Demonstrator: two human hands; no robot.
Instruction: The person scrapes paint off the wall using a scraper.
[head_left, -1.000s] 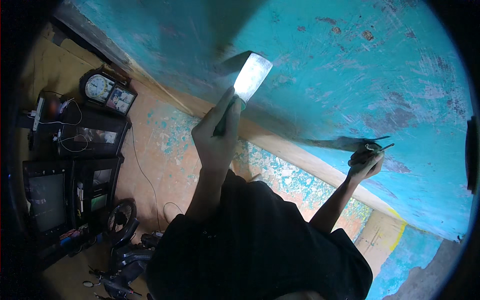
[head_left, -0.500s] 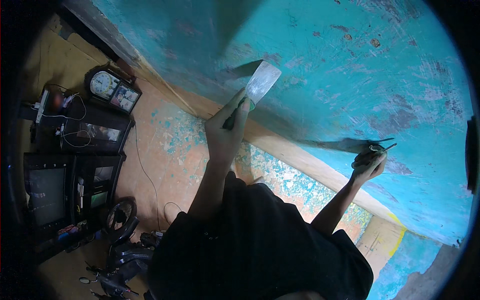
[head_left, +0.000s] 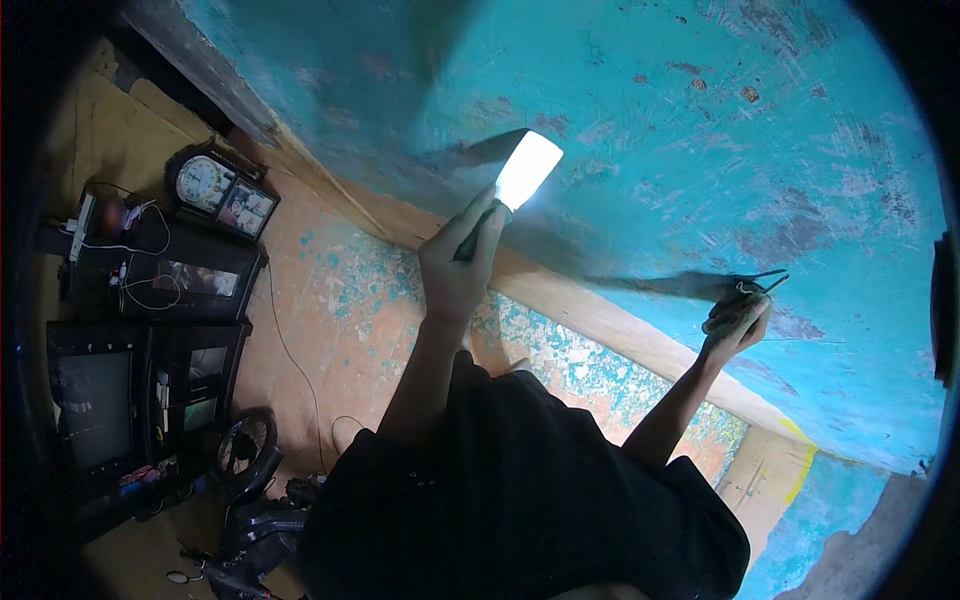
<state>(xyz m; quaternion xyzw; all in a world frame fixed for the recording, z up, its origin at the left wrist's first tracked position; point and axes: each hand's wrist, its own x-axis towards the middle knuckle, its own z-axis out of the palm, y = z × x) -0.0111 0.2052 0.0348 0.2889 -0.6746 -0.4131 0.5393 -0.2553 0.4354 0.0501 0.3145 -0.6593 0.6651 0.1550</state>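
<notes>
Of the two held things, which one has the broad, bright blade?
The scraper in the left hand: its blade shines white, while the object in the right hand shows only a thin end.

- Head-worn, looking down over the shirt (head_left: 520,480) at left hand (head_left: 458,265) and right hand (head_left: 738,328), from close by.
- Turned toward the nearby wall (head_left: 640,180), taking in floor (head_left: 300,340) and cabinet (head_left: 148,385) farther off at left.
- Fisheye-wide, dark-rimmed.

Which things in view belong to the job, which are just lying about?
Job, apparently:
- scraper, in left hand
- thin tool, in right hand; type unclear
- scuffed teal wall
- flakes below wall

Just around:
- clock
- dark cabinet
- motorbike
- floor cable
</notes>
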